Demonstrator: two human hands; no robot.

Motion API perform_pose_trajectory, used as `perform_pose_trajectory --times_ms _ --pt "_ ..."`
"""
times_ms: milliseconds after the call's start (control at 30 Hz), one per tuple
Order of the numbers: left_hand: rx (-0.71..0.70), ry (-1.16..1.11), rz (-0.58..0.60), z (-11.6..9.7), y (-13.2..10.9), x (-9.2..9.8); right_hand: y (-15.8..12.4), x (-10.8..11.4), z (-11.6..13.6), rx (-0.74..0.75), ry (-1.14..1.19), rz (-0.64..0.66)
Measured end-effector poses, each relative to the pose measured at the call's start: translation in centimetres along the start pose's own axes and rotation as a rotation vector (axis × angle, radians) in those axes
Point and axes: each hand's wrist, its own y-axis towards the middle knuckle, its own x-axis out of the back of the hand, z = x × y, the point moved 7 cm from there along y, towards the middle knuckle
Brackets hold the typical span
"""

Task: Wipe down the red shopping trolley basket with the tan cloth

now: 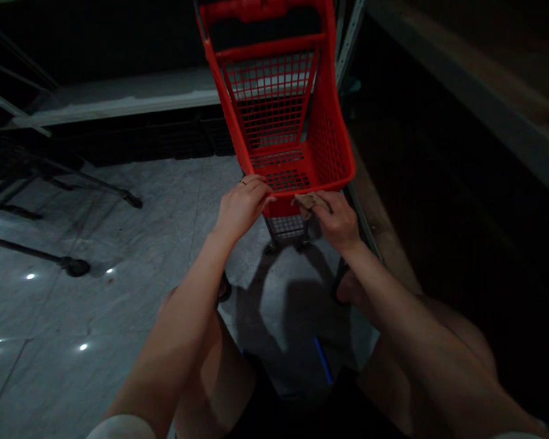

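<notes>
A small red plastic shopping cart (313,161) with lattice walls stands upright right in front of me. My left hand (246,204), with a ring on one finger, curls its fingers over the left part of the cart's near rim. A crumpled brown cloth (312,203) is pinched in my right hand (339,221), and it lies against the same rim farther right. Part of the cloth is hidden under my right fingers. Beneath the basket show grey metal legs with small casters.
Behind the cart is a low white shelf (132,105), with dark crates (178,137) under it. Black wheeled legs (75,266) reach in from the left. A ledge (476,97) runs along the right. A blue stick-like thing (323,360) lies on the grey tiled floor (132,256).
</notes>
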Motion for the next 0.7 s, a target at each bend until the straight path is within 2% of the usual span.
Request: perform_pose_trajectory --times_ms 100,200,267,367,433,500,700 --pt "-0.015 0.008 -0.007 -0.1 0.1 0.1 -0.7 1.3 -3.2 -0.054 -0.046 -0.247" --pt "-0.009 -0.003 -0.004 -0.1 0.1 0.0 -1.2 1.7 -4.7 -0.163 -0.075 -0.478" --pt "0.000 -0.005 -0.002 -0.3 0.2 -0.1 -1.5 1.3 -4.8 -0.269 -0.060 -0.600" --pt "0.007 0.020 -0.022 -0.7 0.3 -0.3 -1.9 -0.5 -3.1 -0.375 -0.041 -0.742" --pt "0.012 0.038 -0.046 -0.9 0.4 -0.5 -2.1 -2.2 -1.1 -0.407 -0.064 -0.778" --pt "0.017 0.045 -0.063 -1.1 0.6 -0.6 -2.2 -4.0 1.1 -0.436 -0.079 -0.760" --pt "0.022 0.042 -0.094 -1.1 1.0 -0.9 -2.7 -8.3 5.5 -0.484 0.151 -0.534"
